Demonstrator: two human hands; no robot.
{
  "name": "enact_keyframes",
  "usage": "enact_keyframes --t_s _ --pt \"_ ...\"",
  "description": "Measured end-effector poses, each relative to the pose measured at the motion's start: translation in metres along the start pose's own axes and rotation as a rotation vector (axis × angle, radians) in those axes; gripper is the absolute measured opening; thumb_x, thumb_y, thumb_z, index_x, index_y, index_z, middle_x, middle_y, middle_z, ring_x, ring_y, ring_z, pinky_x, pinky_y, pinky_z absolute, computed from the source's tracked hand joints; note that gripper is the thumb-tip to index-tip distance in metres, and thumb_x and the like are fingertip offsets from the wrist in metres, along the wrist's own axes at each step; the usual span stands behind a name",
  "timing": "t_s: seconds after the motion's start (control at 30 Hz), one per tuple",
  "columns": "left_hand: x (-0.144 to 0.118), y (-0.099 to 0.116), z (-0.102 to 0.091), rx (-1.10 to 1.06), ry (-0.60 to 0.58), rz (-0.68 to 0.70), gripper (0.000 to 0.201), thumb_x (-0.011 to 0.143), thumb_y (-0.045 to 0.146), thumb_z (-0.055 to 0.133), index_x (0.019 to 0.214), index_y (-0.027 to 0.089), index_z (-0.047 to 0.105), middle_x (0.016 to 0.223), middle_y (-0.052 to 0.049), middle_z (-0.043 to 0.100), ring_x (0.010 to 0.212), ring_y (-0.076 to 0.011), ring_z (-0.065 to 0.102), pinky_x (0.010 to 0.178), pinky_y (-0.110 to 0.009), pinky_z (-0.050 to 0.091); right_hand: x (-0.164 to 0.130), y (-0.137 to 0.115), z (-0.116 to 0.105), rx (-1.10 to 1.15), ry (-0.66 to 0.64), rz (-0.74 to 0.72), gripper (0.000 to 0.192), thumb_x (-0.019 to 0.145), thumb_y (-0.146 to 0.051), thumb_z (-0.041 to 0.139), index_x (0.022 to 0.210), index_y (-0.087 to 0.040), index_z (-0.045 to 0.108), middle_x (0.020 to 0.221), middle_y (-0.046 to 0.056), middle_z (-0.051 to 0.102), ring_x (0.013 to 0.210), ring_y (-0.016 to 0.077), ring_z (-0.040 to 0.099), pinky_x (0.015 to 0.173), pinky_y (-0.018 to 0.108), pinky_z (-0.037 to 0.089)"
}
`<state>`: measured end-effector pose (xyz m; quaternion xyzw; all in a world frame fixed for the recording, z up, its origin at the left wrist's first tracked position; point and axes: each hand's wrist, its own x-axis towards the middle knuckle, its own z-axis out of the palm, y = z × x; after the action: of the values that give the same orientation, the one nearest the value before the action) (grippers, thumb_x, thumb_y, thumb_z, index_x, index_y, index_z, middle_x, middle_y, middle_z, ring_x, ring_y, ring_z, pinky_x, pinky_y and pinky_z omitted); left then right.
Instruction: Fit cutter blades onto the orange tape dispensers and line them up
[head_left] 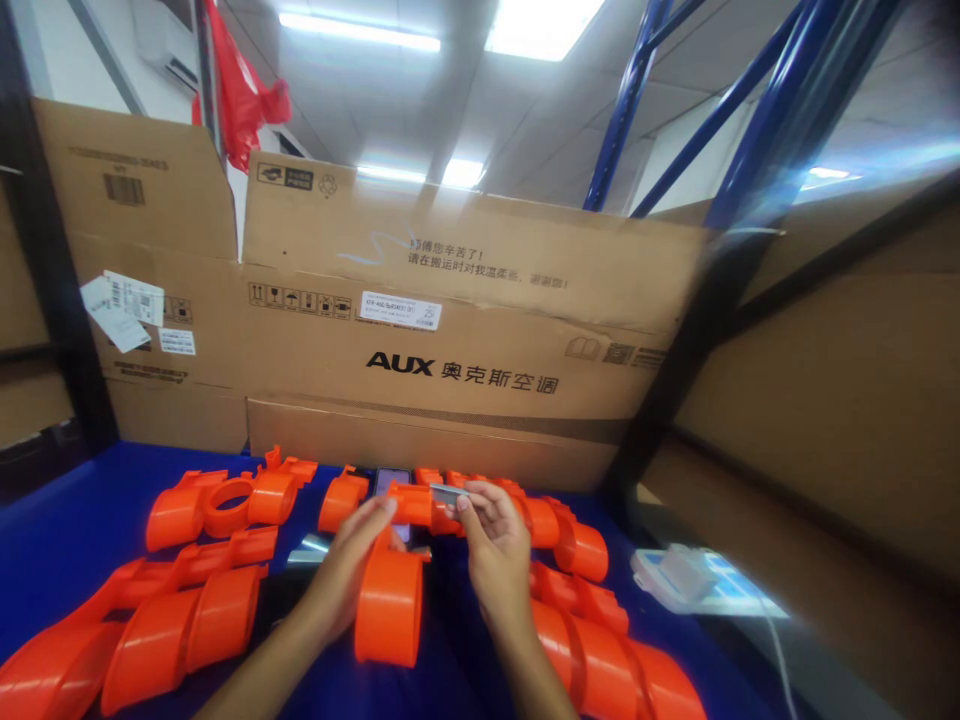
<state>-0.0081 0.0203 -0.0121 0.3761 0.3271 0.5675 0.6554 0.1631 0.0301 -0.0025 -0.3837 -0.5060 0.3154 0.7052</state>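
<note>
Head view shows me both hands meeting on one orange plastic part (390,590) over the blue table (67,520). My left hand (346,565) grips it from the left side, fingers curled round its upper end. My right hand (491,545) pinches a small grey strip (448,493) between thumb and fingertips, touching the part's top edge. The part's long axis runs from me toward the cardboard boxes (465,350), wide cylinder end nearest me. More orange parts (202,600) lie either side; a phone (391,482) sits just behind.
</note>
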Motion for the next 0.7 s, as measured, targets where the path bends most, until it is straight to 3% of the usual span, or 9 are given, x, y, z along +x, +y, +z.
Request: enact_keyframes --t_s 0.37,0.53,0.7 --pt "0.002 -0.002 -0.009 0.234 -0.089 0.078 0.044 0.085 0.056 0.065 0.105 0.017 0.065 0.063 -0.001 0.067 0.058 -0.0135 0.054 0.06 -0.023 0.041 -0.008 0.006 0.007 0.006 -0.047 0.073 0.028 0.083 -0.037 0.074 0.105 -0.021 0.065 0.099 0.007 0.076 0.095 0.0223 0.072 0.087 0.034 0.056" --pt "0.006 -0.007 -0.01 0.191 -0.051 0.088 0.048 0.084 0.056 0.066 0.113 0.018 0.062 0.063 0.0 0.068 0.056 -0.0137 0.056 0.059 -0.023 0.041 -0.007 0.005 0.007 0.037 -0.057 0.107 0.036 0.081 -0.038 0.075 0.112 -0.02 0.066 0.104 0.01 0.076 0.102 0.0258 0.071 0.09 0.039 0.055" --pt "0.009 -0.007 -0.01 0.182 0.006 0.097 0.054 0.079 0.06 0.069 0.113 0.017 0.062 0.063 -0.001 0.07 0.059 -0.0156 0.059 0.062 -0.024 0.044 -0.002 0.006 0.002 -0.059 -0.027 0.06 0.031 0.082 -0.045 0.072 0.099 -0.019 0.074 0.098 0.01 0.078 0.095 0.0268 0.072 0.087 0.041 0.056"
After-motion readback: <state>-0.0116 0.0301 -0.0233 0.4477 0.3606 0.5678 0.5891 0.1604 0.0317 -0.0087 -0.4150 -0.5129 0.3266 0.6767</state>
